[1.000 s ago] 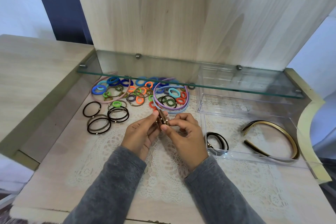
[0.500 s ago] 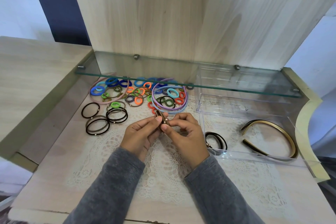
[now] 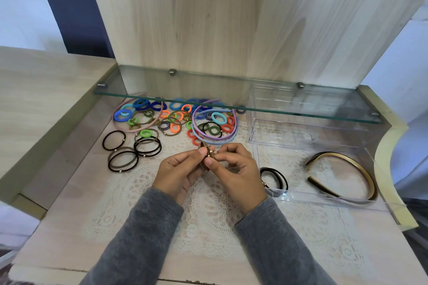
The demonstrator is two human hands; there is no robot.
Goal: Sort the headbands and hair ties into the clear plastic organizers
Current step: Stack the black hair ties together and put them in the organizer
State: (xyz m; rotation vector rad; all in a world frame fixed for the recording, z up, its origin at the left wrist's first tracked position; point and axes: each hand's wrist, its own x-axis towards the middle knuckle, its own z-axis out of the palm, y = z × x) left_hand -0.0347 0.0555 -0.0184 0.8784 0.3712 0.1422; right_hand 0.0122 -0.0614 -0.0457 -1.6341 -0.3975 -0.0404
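I see the left hand (image 3: 178, 173) and right hand (image 3: 236, 173) pinching thin brown hair ties (image 3: 206, 155) above the lace mat (image 3: 208, 227). To their right, the clear organizer (image 3: 324, 199) holds black elastic ties (image 3: 275, 178) and a stiff gold headband (image 3: 361, 169).

Table: pale wood table (image 3: 69, 203) beneath my left hand (image 3: 178, 173) and right hand (image 3: 236, 173).
Doily: white lace doily (image 3: 208, 227) flat on it, under both my hands.
Left of my left hand: black and brown hair ties (image 3: 148, 147), loose rings.
Beyond my fingertips: coloured hair ties (image 3: 173, 120) heaped among pastel headbands (image 3: 215, 140).
Right of my right hand: near clear organizer (image 3: 324, 201); far clear organizer (image 3: 289, 143) behind it.
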